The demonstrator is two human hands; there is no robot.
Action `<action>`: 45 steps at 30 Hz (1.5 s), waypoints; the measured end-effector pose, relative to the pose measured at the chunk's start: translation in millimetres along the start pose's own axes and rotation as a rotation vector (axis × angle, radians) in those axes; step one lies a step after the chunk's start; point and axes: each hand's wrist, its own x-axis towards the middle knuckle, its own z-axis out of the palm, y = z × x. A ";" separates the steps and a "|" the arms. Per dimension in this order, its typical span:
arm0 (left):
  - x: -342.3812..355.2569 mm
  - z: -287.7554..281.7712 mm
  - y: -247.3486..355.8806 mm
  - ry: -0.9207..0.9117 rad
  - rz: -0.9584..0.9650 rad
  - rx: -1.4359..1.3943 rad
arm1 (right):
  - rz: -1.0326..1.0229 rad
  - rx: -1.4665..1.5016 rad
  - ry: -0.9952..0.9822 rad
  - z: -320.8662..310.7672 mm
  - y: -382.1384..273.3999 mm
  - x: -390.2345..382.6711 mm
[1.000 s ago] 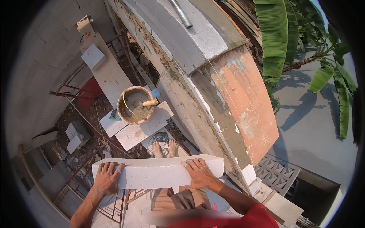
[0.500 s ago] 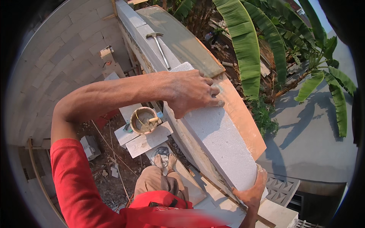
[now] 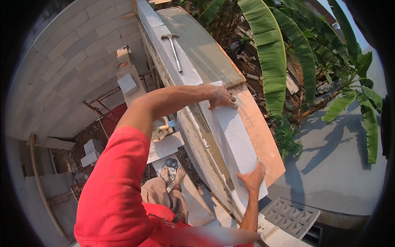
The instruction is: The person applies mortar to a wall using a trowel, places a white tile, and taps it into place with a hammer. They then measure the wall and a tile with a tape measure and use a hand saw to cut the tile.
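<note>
Gripping long white rectangular block (image 3: 232, 131), clasping far end with left hand (image 3: 221, 97), near end with right hand (image 3: 254, 177)

L grip (image 3: 221, 98) & R grip (image 3: 253, 177) hold wht block (image 3: 233, 133) nr ends, hammer (image 3: 174, 52) atop wall (image 3: 193, 138).

On the left, a pale block wall (image 3: 74, 61) curves upward. Near its foot, a plank (image 3: 124, 71) carries a white block (image 3: 127, 84), beside a rusty scaffold (image 3: 98, 99). Lower down, pale blocks (image 3: 91, 151) sit on dark ground. On the right, broad banana leaves (image 3: 265, 53) hang above a shrub (image 3: 283, 138), with shadows falling across a grey surface (image 3: 337, 164) near a patterned vent panel (image 3: 290, 216).
</note>
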 end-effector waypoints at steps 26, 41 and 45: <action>-9.7 92.4 -32.2 -0.073 -0.085 -0.078 | -0.026 0.034 -0.155 78.7 -12.0 22.0; -23.4 74.2 -21.3 -0.130 -0.109 -0.146 | -0.103 0.001 -0.160 83.5 -7.1 22.4; -24.8 77.2 -24.1 -0.111 -0.101 -0.147 | -0.091 -0.025 -0.184 84.1 -6.4 23.6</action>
